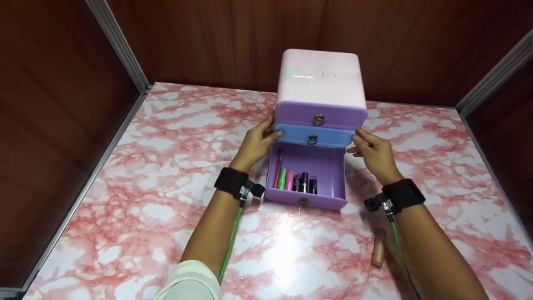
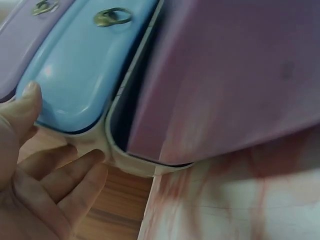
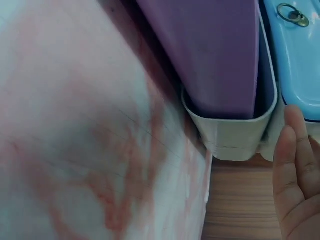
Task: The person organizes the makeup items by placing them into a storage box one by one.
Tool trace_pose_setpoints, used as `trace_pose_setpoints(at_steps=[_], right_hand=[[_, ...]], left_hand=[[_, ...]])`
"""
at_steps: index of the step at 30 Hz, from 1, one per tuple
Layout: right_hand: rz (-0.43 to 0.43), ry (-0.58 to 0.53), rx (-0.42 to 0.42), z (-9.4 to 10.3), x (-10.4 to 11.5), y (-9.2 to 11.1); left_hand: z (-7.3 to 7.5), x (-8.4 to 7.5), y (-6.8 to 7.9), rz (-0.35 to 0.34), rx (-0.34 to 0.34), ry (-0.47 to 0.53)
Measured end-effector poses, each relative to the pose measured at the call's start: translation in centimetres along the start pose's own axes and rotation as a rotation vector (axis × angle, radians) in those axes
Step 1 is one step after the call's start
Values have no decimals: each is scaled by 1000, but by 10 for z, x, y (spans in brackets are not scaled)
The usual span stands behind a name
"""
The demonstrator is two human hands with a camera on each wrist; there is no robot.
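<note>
A small three-drawer organizer [image 1: 320,79] with a pale pink top stands near the back of the table. Its purple bottom drawer [image 1: 329,171] is pulled out; the blue middle drawer [image 1: 329,136] and purple top drawer [image 1: 295,114] are in. My left hand [image 1: 256,143] is at the organizer's left side, thumb against the blue drawer's edge, fingers fairly straight along the casing in the left wrist view. On the opposite side, my right hand [image 1: 374,154] has its extended fingers [image 3: 286,155] by the blue drawer's edge. Whether every fingertip touches is unclear.
Inside the bottom drawer lie several cosmetics, including a green tube [image 1: 282,179], a pink tube [image 1: 289,180] and a black tube [image 1: 305,182]. A brownish tube [image 1: 378,250] lies on the marbled table [image 1: 137,200] near my right forearm. Wood-look panels [image 1: 208,41] enclose the back and sides.
</note>
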State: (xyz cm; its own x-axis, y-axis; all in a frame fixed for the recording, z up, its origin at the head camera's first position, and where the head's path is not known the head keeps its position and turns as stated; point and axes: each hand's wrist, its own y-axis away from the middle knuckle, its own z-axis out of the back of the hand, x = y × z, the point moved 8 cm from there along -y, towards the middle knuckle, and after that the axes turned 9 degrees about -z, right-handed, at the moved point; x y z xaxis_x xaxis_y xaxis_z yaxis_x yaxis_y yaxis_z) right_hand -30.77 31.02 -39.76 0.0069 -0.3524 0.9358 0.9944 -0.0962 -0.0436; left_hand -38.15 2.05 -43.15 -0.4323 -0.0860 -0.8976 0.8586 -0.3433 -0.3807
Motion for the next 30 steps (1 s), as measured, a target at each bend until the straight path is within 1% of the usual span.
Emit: trace_pose_setpoints(at_steps=[3,5,7,10,13,17,19,21,23,26,28,30], right_hand=[[7,116,31,7,-7,-1],[15,228,64,13,-11,-1],[24,358,99,21,-15,2],[26,549,159,32,-17,13],[48,698,235,37,-20,28],[65,880,348,32,-29,51],[43,975,421,25,-35,62],[39,1060,501,14,-42,73],[44,1121,574,3,-46,83],[10,1163,657,-5,-49,95],[-46,1176,716,-5,-51,103],[-136,1174,767,-3,-56,111]], left_hand=[[-3,0,-1,-18,-9,-60],[-4,-1,-1,-30,-14,-100],[-5,-3,-3,-43,-14,-118],[-7,-6,-5,-54,-4,-122],[-8,-7,-7,-34,3,-112],[-10,-6,-8,-11,22,-115],[-10,-5,-8,-5,26,-119],[-8,-4,-7,0,21,-119],[-5,-4,-5,10,11,-121],[-1,-4,-2,22,7,-129],[-1,-4,-1,32,17,-128],[-2,-4,-1,37,26,-127]])
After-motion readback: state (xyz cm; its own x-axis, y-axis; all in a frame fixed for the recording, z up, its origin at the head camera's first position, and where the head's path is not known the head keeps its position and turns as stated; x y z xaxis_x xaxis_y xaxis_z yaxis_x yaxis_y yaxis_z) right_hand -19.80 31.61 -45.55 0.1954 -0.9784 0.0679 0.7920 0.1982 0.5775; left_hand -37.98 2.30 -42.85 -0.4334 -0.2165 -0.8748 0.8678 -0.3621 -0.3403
